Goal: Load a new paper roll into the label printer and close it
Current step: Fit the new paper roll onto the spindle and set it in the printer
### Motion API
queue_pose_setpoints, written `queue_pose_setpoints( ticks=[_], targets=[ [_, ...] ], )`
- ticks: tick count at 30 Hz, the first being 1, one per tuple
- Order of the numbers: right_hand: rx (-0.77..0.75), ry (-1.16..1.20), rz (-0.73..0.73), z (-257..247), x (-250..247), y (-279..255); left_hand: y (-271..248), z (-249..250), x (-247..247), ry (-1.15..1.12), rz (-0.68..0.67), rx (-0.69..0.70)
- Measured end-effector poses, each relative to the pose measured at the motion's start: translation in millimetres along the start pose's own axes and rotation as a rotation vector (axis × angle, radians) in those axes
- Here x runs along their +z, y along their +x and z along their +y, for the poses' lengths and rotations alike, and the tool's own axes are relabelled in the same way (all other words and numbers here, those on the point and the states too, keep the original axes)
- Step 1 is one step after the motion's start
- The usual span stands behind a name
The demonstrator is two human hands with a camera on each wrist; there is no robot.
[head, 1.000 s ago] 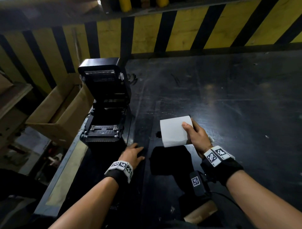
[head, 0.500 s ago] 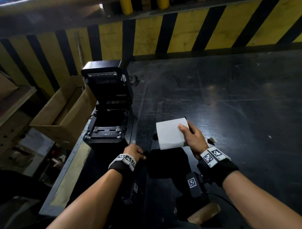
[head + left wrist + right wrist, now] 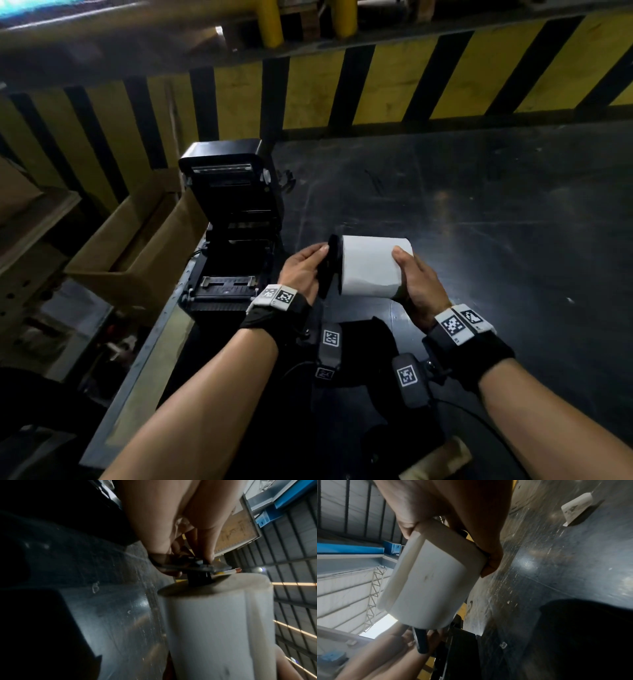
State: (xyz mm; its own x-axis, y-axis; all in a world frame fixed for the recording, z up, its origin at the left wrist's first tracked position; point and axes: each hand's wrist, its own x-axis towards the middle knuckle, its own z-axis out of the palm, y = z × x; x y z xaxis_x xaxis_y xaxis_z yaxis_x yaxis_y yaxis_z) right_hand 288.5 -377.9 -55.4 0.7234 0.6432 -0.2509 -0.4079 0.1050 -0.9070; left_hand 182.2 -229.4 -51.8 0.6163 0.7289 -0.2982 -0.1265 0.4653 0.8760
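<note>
From the head view, the right hand [image 3: 416,287] grips the white paper roll [image 3: 371,265] by its right end, held above the dark table [image 3: 496,222], while the left hand [image 3: 301,270] pinches a black spindle flange [image 3: 331,265] against the roll's left end. The label printer [image 3: 233,226] sits just to the left with its lid raised and its bay bare (so the roll is not yet loaded).

In the left wrist view, fingers [image 3: 204,543] curl on the flange [image 3: 188,564], whose hub enters the roll's core [image 3: 199,584].

In the right wrist view, fingers [image 3: 488,550] wrap the roll [image 3: 433,580].

The step in hand looks like seating the spindle; next, the roll must travel left and drop level into the bay.
</note>
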Motion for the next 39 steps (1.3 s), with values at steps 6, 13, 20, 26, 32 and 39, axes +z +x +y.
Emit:
queue_pose_setpoints(
  ticks=[6, 13, 20, 26, 32, 39],
  targets=[
    [-0.026, 0.053, 0.011, -15.0, 4.2, -5.2, 1.5, -1.7, 20.9, 0.064, 0.048, 0.125],
    [-0.109, 0.008, 0.056, -25.8, 15.1, -19.9, -14.3, 9.8, 28.3, 0.452, 0.168, 0.311],
    [-0.218, -0.103, 0.064, -37.3, 44.9, -36.0, -24.1, 32.6, 11.1, 0.631, 0.104, 0.312],
    [-0.262, -0.182, -0.029, -38.4, 84.2, -39.4, -26.1, 76.6, -29.3, 0.518, -0.087, 0.141],
    [-0.247, -0.257, -0.069, -25.4, 131.1, -30.8, -17.5, 107.6, -81.5, 0.763, -0.229, 0.263],
    [-0.144, -0.258, -0.118, -11.8, 196.6, -13.1, 0.9, 157.1, -144.8, 0.769, -0.367, 0.194]
  ],
)
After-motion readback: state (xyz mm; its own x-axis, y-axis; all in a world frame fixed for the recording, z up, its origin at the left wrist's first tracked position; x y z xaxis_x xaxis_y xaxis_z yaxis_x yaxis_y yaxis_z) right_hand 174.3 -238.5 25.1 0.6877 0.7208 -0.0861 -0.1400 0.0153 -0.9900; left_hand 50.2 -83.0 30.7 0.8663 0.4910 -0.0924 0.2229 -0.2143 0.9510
